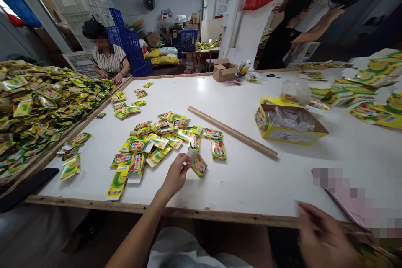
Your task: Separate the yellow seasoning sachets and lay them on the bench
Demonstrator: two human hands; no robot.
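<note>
My left hand (176, 174) is closed on the open end flap of a small yellow and green candy box (199, 165), its fingertips pinched together just above the white table. Left of that hand lies a loose pile of similar small boxes (160, 140), several with their end flaps open. One more box (218, 150) lies by itself a little to the right of the pile. My right hand (325, 236) is at the lower right, by the table's front edge. Motion smears its fingers, so I cannot make out whether it holds anything.
A wooden strip (232, 132) lies diagonally on the table (251, 184). Right of it stands an open yellow carton (292, 127) with clear plastic inside. A large heap of small boxes (47, 104) fills the left side behind a wooden edge. Two other people are at the far side.
</note>
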